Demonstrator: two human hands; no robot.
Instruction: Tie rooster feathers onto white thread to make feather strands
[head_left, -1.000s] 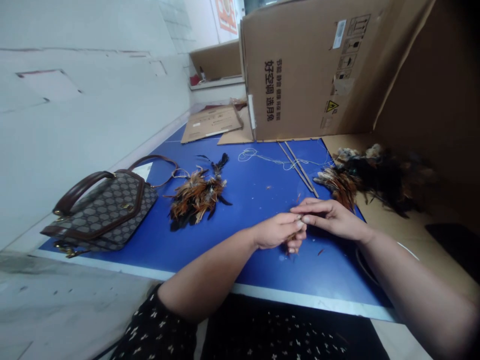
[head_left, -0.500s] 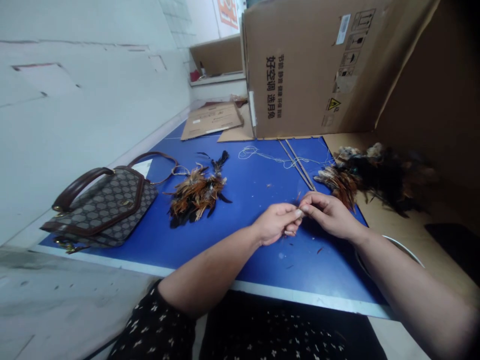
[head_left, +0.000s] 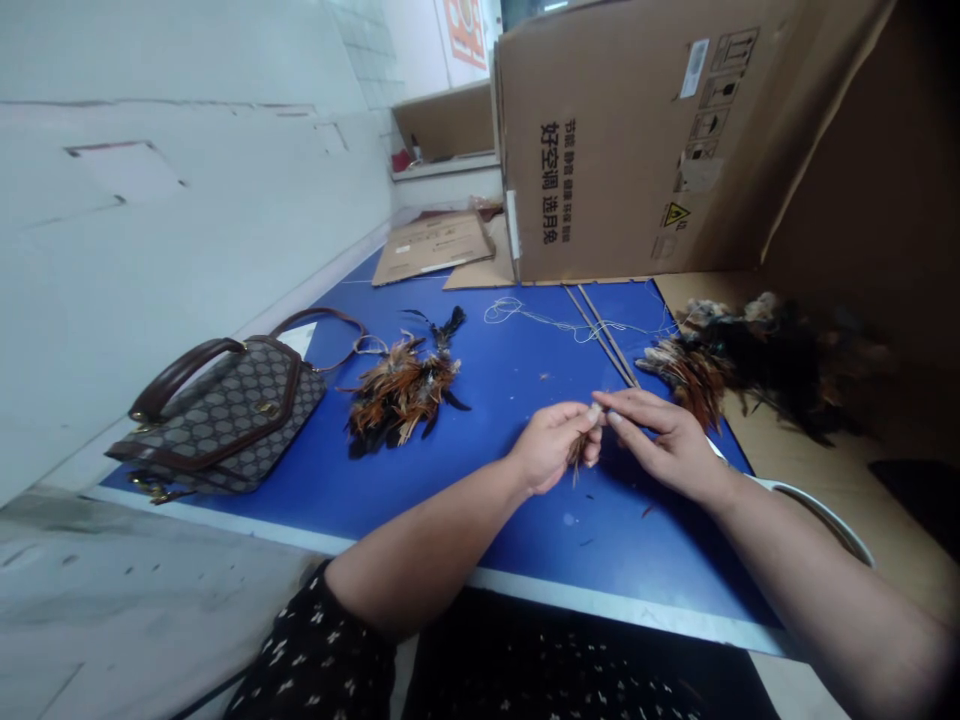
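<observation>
My left hand point(head_left: 551, 447) is closed in a pinch on a small brown feather point(head_left: 577, 450) that hangs below its fingertips, over the blue table point(head_left: 495, 390). My right hand point(head_left: 664, 440) meets it from the right, its fingers stretched toward the feather's top end and touching the left fingertips. A bundle of orange and black feathers point(head_left: 405, 385) lies to the left of the hands. A larger heap of dark feathers point(head_left: 750, 355) lies to the right, partly on a cardboard sheet. Two thin sticks point(head_left: 604, 340) and a loose thread point(head_left: 540, 315) lie beyond the hands.
A patterned handbag point(head_left: 217, 415) with brown handles lies at the table's left end. A big cardboard box point(head_left: 637, 140) stands at the back, flat cardboard pieces point(head_left: 431, 245) beside it. A white curved rim point(head_left: 817, 510) shows under my right forearm. A white wall runs along the left.
The hands stayed together over the table and shifted slightly. A brown feather now hangs visibly from my left fingertips, and my right fingers have stretched out from a pinch.
</observation>
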